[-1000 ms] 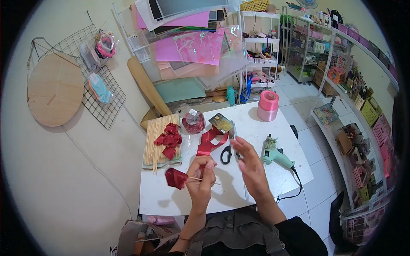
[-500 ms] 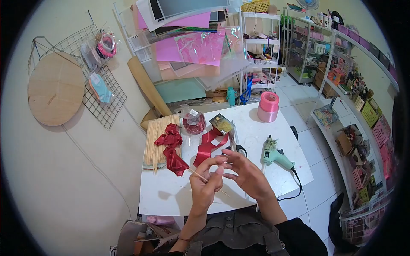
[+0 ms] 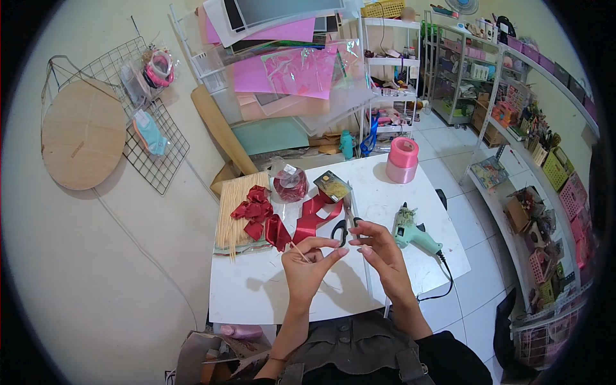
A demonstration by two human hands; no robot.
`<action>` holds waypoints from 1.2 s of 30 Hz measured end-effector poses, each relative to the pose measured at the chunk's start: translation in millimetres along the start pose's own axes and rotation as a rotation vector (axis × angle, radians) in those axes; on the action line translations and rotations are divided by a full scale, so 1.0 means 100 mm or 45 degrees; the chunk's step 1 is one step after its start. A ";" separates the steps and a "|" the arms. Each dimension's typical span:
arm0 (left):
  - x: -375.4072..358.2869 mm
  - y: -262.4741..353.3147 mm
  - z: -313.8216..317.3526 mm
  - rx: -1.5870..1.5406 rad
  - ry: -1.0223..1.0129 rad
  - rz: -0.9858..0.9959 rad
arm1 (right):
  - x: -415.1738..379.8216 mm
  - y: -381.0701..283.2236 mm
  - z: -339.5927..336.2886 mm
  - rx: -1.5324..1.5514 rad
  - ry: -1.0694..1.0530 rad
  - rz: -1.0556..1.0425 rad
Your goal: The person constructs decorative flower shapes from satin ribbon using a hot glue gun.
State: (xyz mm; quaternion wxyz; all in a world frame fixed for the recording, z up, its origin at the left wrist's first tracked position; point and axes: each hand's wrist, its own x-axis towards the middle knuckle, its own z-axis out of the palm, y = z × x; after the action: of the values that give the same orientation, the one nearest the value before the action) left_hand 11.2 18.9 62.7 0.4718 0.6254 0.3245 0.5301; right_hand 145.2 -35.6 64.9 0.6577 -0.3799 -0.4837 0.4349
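Note:
A thin wooden stick [image 3: 298,252], topped with folded red satin ribbon [image 3: 277,233], is in my left hand [image 3: 304,277]. The stick leans up and left, with its lower end hidden behind the fingers; my left thumb and index finger point right, their tips apart. Just to the right, my right hand [image 3: 387,266] has its fingers curved and apart, with nothing visible between them. Beyond the hands are black-handled scissors [image 3: 339,233], partly covered by my right fingers. A loose red ribbon strip [image 3: 309,221] lies behind the left hand.
Finished-looking red ribbon pieces [image 3: 255,208] rest on a bundle of sticks [image 3: 228,218]. A wrapped red ribbon roll [image 3: 290,185], a small box [image 3: 332,185] and stacked pink rolls [image 3: 402,160] stand further back. A mint glue gun [image 3: 416,234] with a cord lies right on the white table [image 3: 250,301].
My left hand has turned, bringing the ribbon-topped stick slightly right and up. My right hand has drawn away to the right, leaving a gap between the two hands and uncovering the scissor handle.

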 end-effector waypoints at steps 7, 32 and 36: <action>0.03 0.08 0.03 -0.054 0.069 -0.127 | 0.01 0.06 -0.02 -0.042 0.051 -0.026; -0.18 -0.30 0.04 0.125 -0.174 0.627 | -0.09 -0.58 0.30 -0.607 -0.032 -0.531; -0.17 -0.30 0.04 0.204 -0.179 0.759 | -0.09 -0.56 0.28 -0.711 -0.082 -0.699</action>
State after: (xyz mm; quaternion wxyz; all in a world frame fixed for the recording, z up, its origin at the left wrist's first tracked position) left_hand 13.9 12.9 28.5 0.2662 0.7632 0.1339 0.5733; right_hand 128.1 -60.1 120.5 0.6053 -0.3868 -0.6875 0.1062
